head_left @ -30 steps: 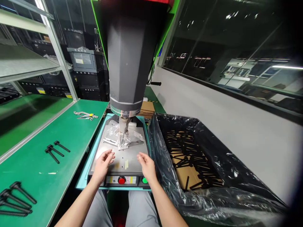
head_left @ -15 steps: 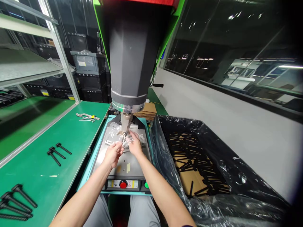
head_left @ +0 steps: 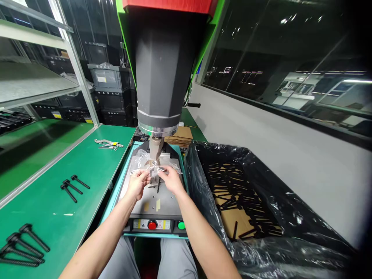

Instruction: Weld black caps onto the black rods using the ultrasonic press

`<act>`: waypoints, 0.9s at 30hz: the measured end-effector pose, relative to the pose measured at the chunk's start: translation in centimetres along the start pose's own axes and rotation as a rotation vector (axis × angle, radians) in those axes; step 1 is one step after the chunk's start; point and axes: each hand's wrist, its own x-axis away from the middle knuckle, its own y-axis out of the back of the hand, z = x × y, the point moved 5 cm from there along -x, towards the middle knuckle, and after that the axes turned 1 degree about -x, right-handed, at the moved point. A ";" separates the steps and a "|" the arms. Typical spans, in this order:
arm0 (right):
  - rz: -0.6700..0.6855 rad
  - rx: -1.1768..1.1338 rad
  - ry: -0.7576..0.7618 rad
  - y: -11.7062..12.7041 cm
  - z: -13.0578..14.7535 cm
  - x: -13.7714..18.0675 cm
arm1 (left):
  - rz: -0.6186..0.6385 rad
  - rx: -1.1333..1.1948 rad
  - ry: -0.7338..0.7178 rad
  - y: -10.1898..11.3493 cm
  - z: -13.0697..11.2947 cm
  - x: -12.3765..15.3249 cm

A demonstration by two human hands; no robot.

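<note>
Under the metal tip (head_left: 156, 148) of a press-like machine, a sheet of clear plastic film (head_left: 142, 158) lies crumpled across the grey metal plate (head_left: 142, 207). My left hand (head_left: 138, 183) pinches the film's near left part, thumb and fingers together. On the other side my right hand (head_left: 171, 179) is closed on the film just right of the tip. A dark threaded rod (head_left: 159, 185), like the black bolts nearby, shows between my hands, pointing toward me; its upper end is hidden by the film.
Several black bolts (head_left: 71, 187) lie on the green bench (head_left: 95, 166) at left, near some metal tools (head_left: 109, 144). A plastic-lined bin (head_left: 200, 186) with many black bolts stands at right. Red (head_left: 152, 225) and green buttons (head_left: 181, 225) face me.
My hands have moved a little apart, drawing the film wider. The dark threaded rod between them has come into sight. The view has shifted slightly.
</note>
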 end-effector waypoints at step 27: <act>0.210 -0.352 -0.252 -2.3 1.5 10.7 | -0.598 -0.883 -0.205 18.7 -4.7 6.8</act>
